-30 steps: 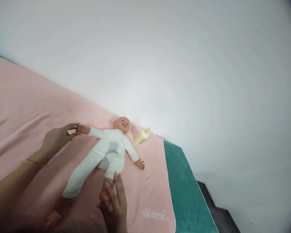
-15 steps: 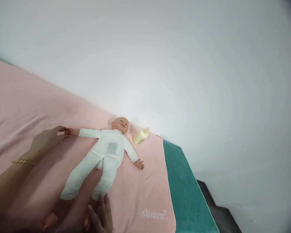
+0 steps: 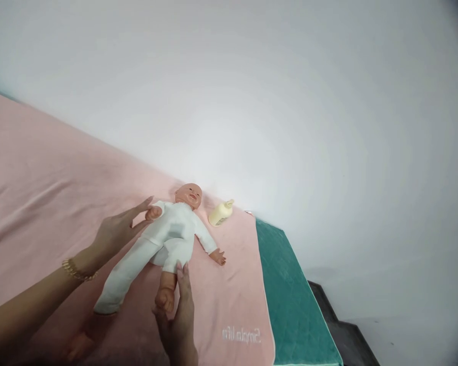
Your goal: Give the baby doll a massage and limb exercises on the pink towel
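A baby doll [image 3: 183, 223] in white clothes lies on its back on a pink sheet [image 3: 229, 295], its head toward the wall. My left hand [image 3: 118, 229] grips the doll's hand at the picture's left, and that arm is folded in toward its chest. Around the doll's bare foot and shin, my right hand [image 3: 180, 320] is closed, with that leg raised and bent. The doll's other arm rests stretched out, and its other leg lies straight with the foot in dark shadow. Close to the doll's head lies a pale yellow pump bottle [image 3: 220, 214], tilted.
A white wall [image 3: 252, 112] runs along the far side of the bedding. Green quilted bedding [image 3: 293, 300] shows beyond the sheet's right edge, with dark grey flooring or furniture [image 3: 339, 325] further right. Lettering is printed near the sheet's corner.
My left hand has brought the doll's outstretched arm in to its chest. My right hand has moved up and lifted the doll's leg, bending it toward the body.
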